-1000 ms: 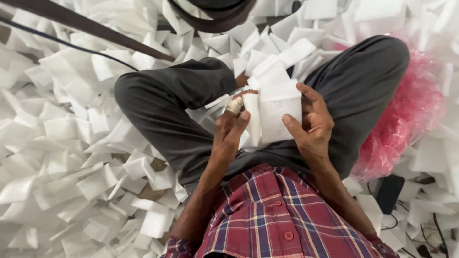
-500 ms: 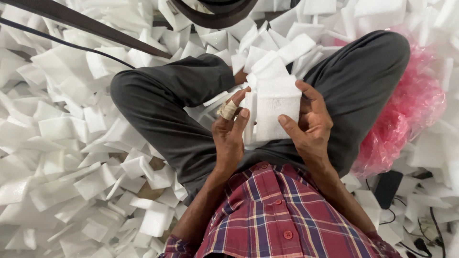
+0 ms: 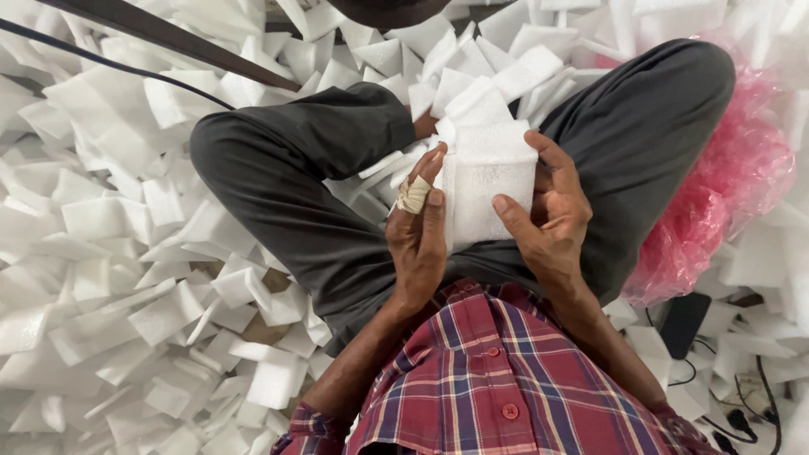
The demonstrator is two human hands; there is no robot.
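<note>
Head view looks down on your lap, where both your hands hold a white foam sheet between your knees. Your right hand curls its thumb and fingers around the sheet's right edge. Your left hand, one finger wrapped in tape, presses nearly straight fingers against its left edge. Loose foam pieces spread left; a pink plastic bag lies right.
</note>
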